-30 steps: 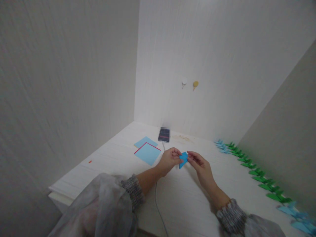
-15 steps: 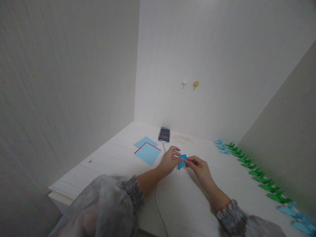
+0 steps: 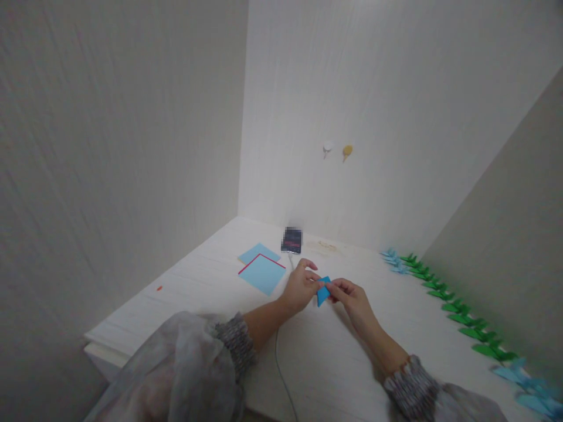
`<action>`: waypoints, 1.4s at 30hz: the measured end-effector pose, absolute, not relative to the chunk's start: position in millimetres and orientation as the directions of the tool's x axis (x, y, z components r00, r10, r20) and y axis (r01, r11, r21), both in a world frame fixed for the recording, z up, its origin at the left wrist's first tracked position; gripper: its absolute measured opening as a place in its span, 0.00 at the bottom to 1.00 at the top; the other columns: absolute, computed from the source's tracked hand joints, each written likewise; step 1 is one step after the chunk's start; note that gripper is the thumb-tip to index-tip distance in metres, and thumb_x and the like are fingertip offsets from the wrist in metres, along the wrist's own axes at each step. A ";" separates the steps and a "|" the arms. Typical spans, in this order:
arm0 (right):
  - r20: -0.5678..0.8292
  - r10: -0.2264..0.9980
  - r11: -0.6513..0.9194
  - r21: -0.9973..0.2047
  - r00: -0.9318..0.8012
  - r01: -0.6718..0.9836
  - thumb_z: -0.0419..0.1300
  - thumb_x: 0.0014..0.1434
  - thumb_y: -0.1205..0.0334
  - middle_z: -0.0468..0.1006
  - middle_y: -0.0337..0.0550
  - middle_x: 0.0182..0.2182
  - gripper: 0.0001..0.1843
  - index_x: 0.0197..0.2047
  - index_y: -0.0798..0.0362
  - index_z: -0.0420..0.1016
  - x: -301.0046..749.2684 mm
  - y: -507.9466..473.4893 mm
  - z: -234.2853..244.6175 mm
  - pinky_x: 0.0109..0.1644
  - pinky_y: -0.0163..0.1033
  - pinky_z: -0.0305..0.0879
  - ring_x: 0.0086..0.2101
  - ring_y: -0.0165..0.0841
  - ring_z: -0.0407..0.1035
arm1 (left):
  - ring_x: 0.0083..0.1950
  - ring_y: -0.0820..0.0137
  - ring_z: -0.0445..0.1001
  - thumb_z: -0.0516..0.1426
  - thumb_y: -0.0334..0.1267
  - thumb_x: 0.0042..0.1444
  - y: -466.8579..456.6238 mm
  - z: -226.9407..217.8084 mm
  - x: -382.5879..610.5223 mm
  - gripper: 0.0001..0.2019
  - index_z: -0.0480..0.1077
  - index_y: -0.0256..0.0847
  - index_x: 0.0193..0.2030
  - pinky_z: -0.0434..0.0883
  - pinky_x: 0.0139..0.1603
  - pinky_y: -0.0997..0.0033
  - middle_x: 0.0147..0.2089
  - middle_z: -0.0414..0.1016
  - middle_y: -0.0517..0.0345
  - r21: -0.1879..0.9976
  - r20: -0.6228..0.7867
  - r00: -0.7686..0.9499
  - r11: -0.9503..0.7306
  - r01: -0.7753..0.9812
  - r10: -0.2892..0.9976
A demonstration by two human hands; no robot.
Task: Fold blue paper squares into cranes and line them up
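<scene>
The screen of the phone [image 3: 292, 240] is blurred into blocks, so any writing on it cannot be read; a white cable [image 3: 281, 369] runs from its near end along the surface [image 3: 211, 287] and under the left forearm. Both hands share one small piece of folded blue paper [image 3: 323, 294], in front of the phone and slightly to its right. The left hand [image 3: 303, 287] has a narrow grip, thumb against the paper's left side. The right hand [image 3: 354, 300] pinches its right edge between thumb and fingers, equally narrow. Whether the paper's lower tip touches the surface, I cannot tell. Left of the hands lie two light blue sheets [image 3: 264, 276], overlapping, the nearer with red along two edges. Along the right wall stand green origami figures [image 3: 478, 334], with light blue origami figures [image 3: 537, 404] at both ends of the row.
</scene>
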State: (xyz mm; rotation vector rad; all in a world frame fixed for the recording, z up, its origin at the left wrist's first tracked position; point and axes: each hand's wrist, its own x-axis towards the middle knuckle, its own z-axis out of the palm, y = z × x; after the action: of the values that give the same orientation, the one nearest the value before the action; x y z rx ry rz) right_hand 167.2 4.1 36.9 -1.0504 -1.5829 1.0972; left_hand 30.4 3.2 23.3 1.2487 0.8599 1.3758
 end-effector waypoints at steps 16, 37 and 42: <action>0.331 0.940 0.342 -0.906 -0.085 0.252 0.58 0.45 0.55 0.63 0.34 0.15 0.13 0.19 0.55 0.63 170.6 8.6 23.2 0.23 0.32 0.52 0.19 0.26 0.56 | 0.22 0.75 0.67 0.62 0.28 0.29 4.0 17.2 29.6 0.28 0.52 0.39 0.38 0.64 0.25 0.74 0.24 0.68 0.62 0.963 0.114 0.212 -0.056 -0.263 0.971; 0.141 0.983 0.153 -0.983 -0.118 0.100 0.61 0.40 0.58 0.67 0.36 0.13 0.11 0.17 0.58 0.70 170.7 2.3 35.6 0.22 0.32 0.51 0.17 0.24 0.56 | 0.22 0.73 0.69 0.63 0.28 0.26 1.6 18.7 30.1 0.30 0.53 0.38 0.37 0.64 0.25 0.72 0.22 0.70 0.62 0.981 0.019 0.383 0.058 -0.188 0.923; 0.136 0.987 0.143 -0.986 -0.082 0.089 0.62 0.39 0.58 0.67 0.35 0.12 0.11 0.17 0.57 0.70 171.8 4.2 32.8 0.22 0.32 0.51 0.16 0.25 0.56 | 0.24 0.71 0.70 0.62 0.26 0.27 0.7 22.7 31.1 0.28 0.53 0.38 0.36 0.65 0.27 0.70 0.22 0.70 0.61 0.979 0.033 0.379 0.046 -0.197 0.925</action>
State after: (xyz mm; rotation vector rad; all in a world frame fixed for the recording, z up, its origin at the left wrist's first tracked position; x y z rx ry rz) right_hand 171.8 4.2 32.8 -1.1352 -1.3976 1.1132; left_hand 31.1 0.7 22.7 1.2153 0.7805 1.0052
